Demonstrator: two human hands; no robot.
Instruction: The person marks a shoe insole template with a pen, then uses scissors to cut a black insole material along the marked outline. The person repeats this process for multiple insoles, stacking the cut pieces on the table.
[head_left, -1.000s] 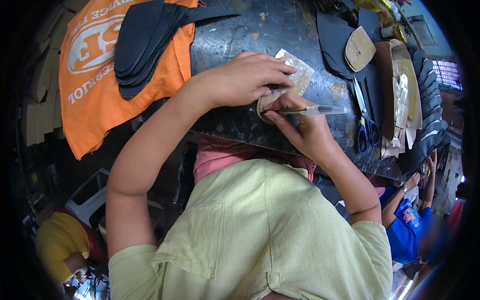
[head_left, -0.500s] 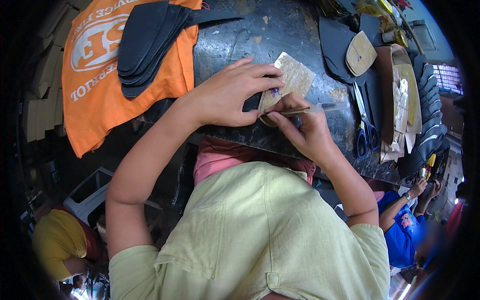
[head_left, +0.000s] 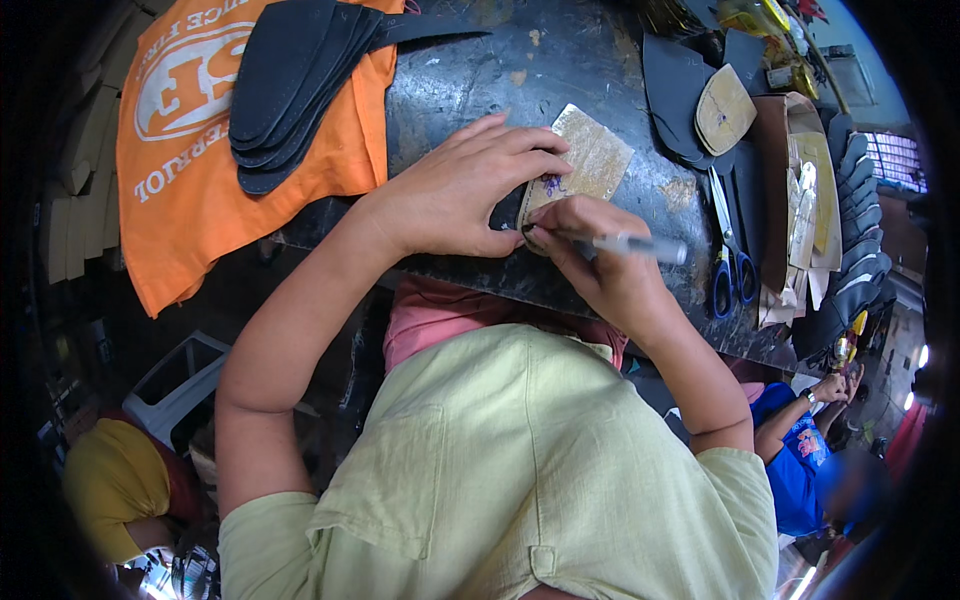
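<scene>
Bare tabletop [head_left: 460,85] beyond the left hand [head_left: 465,190], scissors [head_left: 724,218] obstructing the right, stacked black pieces [head_left: 290,90] the left

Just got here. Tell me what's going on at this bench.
Someone in a light green top is working at a dark table. The left hand rests over part of a worn tan piece, while the right hand grips a clear pen, blurred here, its tip by the piece's near edge. Scissors lie off to the right, and a stack of black pieces lies on an orange cloth to the left.
</scene>
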